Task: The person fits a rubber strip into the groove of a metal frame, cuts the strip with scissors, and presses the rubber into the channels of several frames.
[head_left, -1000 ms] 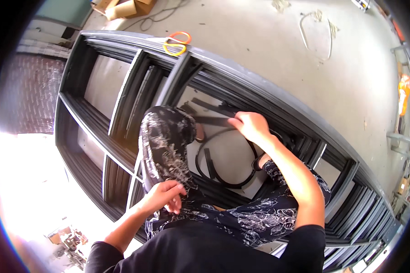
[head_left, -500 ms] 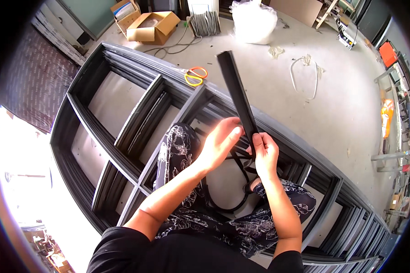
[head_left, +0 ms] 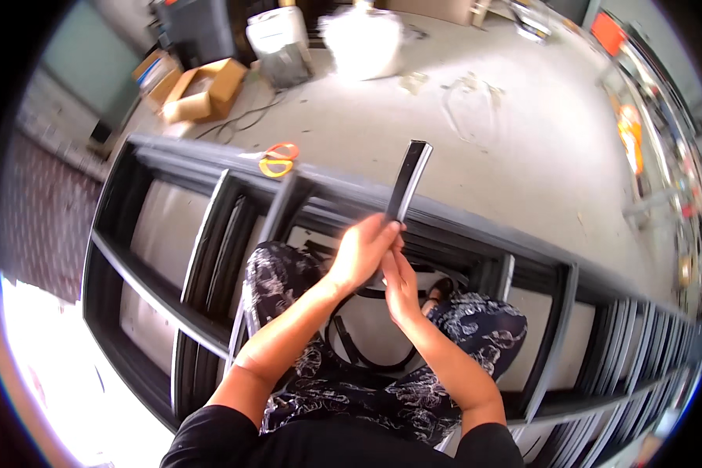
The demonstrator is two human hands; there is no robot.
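A black bar-like profile [head_left: 408,181] with a shiny light edge points up and away from my hands. My left hand [head_left: 360,251] is closed round its lower part. Just below and to the right, my right hand [head_left: 401,287] presses against it with fingers together, and the lower end is hidden between the two hands. Beneath them, a black flexible strip [head_left: 349,343] hangs in a loop between my legs. A stack of dark grey metal frames [head_left: 476,214] surrounds my legs. Scissors with orange and yellow handles [head_left: 278,160] lie on the frame's far rail.
On the floor beyond stand an open cardboard box [head_left: 203,92], a dark cable coil [head_left: 287,66] and a white plastic bag [head_left: 363,43]. A pale loop of strip [head_left: 472,109] lies on the floor. Shelving [head_left: 655,156] lines the right side.
My left hand has gone from open beside the profile to closed on it. The profile has come lower and now tilts to the right. The whole view has shifted.
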